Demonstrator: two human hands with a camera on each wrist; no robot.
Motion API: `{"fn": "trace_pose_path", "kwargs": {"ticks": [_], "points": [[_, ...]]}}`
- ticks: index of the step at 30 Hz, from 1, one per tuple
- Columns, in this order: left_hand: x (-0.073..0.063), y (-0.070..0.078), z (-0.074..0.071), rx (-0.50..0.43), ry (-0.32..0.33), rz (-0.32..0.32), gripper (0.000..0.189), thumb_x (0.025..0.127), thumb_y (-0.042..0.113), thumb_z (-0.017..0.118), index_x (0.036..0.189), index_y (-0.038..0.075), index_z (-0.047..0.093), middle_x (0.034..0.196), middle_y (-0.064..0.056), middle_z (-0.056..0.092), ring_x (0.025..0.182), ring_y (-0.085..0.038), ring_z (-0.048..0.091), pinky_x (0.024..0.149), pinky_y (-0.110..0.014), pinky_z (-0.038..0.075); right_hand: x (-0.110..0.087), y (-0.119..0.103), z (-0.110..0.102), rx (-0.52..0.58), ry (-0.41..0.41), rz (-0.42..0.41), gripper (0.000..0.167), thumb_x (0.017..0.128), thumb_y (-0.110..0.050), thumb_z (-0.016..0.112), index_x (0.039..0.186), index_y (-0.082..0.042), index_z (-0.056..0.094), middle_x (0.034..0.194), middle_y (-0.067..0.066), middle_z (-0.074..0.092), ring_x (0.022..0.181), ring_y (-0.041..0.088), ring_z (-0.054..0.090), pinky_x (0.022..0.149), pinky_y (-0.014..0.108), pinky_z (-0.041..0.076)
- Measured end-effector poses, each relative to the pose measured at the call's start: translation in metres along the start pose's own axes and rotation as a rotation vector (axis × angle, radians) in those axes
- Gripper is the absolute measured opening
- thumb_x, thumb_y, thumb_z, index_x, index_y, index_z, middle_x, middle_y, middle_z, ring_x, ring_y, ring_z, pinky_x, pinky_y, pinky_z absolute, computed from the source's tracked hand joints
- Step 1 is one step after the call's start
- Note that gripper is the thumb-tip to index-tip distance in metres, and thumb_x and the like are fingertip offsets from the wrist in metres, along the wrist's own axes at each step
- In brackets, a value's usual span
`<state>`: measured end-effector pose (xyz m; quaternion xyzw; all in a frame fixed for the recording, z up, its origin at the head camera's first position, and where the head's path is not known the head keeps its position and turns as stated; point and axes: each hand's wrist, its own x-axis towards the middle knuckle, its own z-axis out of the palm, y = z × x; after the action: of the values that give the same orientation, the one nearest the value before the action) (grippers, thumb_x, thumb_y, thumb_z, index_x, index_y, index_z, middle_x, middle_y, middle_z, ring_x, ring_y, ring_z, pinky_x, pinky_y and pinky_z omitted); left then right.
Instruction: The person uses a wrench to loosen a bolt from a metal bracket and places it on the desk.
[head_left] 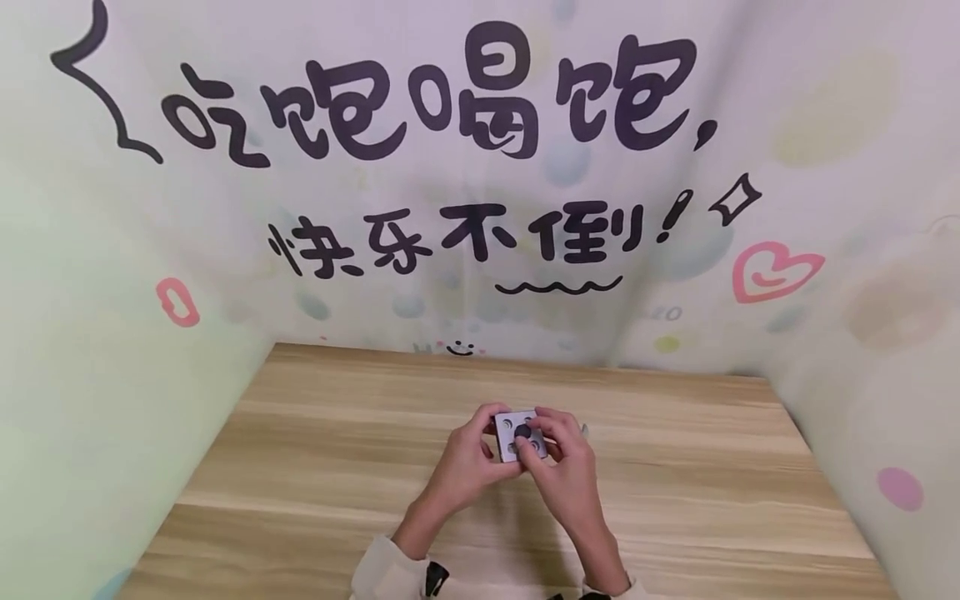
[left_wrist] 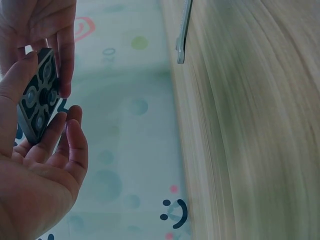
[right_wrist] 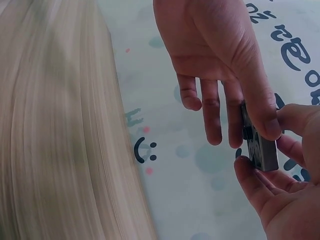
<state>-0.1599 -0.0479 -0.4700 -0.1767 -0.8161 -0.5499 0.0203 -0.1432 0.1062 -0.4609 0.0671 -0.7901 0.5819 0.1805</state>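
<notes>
Above the worktop, between its side edges, the left hand grasped a square block while the right hand pinched its knob.

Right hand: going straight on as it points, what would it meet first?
Probably the square block, gripped by the left hand; the right hand appears to touch it, depth unclear.
</notes>
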Motion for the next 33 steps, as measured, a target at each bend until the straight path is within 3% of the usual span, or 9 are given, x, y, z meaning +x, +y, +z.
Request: {"fn": "trace_pose_path", "kwargs": {"ticks": [10,15,19,33], "points": [[0.012,0.005,-0.002,0.03,-0.033,0.031,0.062,0.078,0.022,0.086,0.129,0.018,0.052,0.105,0.0,0.065,0.083,-0.021,0.059,0.064,-0.022,0.048,0.005,-0.006,-0.006,0.021,0.036,-0.002,0.032,0.08,0.004,0.078,0.108,0.001,0.062,0.122,0.015,0.062,0.099,0.025,0.067,0.082,0.034,0.057],[0.008,0.004,-0.004,0.021,-0.018,0.011,0.061,0.078,0.017,0.085,0.129,0.017,0.052,0.106,-0.002,0.065,0.077,-0.027,0.059,0.062,-0.022,0.048,0.001,-0.026,-0.002,0.019,0.03,-0.01,0.023,0.081,0.007,0.076,0.095,0.008,0.058,0.12,0.026,0.061,0.1,0.033,0.066,0.081,0.041,0.058],[0.006,0.003,-0.004,0.01,-0.019,0.009,0.06,0.079,0.018,0.085,0.129,0.017,0.052,0.108,-0.002,0.065,0.076,-0.028,0.058,0.061,-0.022,0.048,0.001,-0.037,-0.002,0.004,0.041,-0.012,0.019,0.08,0.009,0.076,0.087,0.007,0.058,0.118,0.027,0.06,0.101,0.034,0.065,0.079,0.042,0.058],[0.003,0.001,-0.001,0.004,-0.004,-0.008,0.061,0.078,0.018,0.085,0.13,0.016,0.052,0.109,-0.003,0.065,0.08,-0.03,0.06,0.063,-0.021,0.048,0.0,-0.035,-0.004,0.011,0.0,0.007,0.015,0.081,0.01,0.074,0.091,0.008,0.063,0.12,0.027,0.059,0.103,0.033,0.065,0.083,0.045,0.057]]}}
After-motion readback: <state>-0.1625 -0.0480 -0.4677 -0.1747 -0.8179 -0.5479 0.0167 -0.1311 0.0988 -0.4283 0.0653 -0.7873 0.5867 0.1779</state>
